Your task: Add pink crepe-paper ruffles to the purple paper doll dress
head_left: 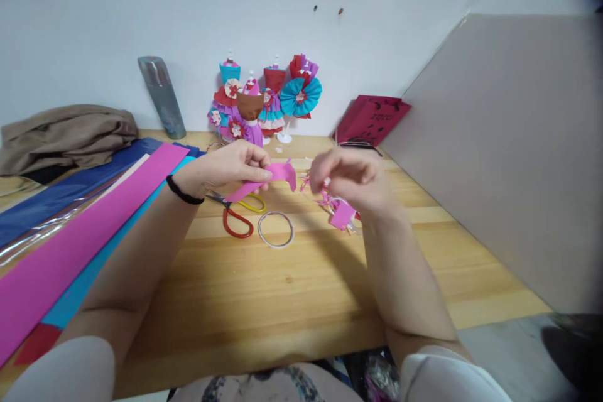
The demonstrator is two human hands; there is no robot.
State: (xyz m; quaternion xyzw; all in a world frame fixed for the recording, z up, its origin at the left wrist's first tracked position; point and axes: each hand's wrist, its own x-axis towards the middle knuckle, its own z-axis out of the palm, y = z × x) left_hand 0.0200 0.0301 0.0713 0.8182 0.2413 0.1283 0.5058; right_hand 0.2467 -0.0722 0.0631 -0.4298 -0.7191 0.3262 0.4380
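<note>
A hand could pass freely over the near middle of the wooden table (282,308) until meeting the white ring (276,246) and the scissors (228,205). The pink strip (284,173) juts into the gap between left hand (238,166) and right hand (351,179), with dressed figures (250,104) standing behind. Rightward, open wood runs to the pale partition (509,138); leftward, the pink sheet (94,227) takes up room.

The strip (284,172) is in my left fingers (257,173); on the table (282,301) below, scissors (228,205) lie left of the ring (276,247), scraps (342,215) right of it. Sheets (94,226) lie to my left. Behind, figurines (250,105) stand between the flask (162,97), left, and the bag (372,119), right.
</note>
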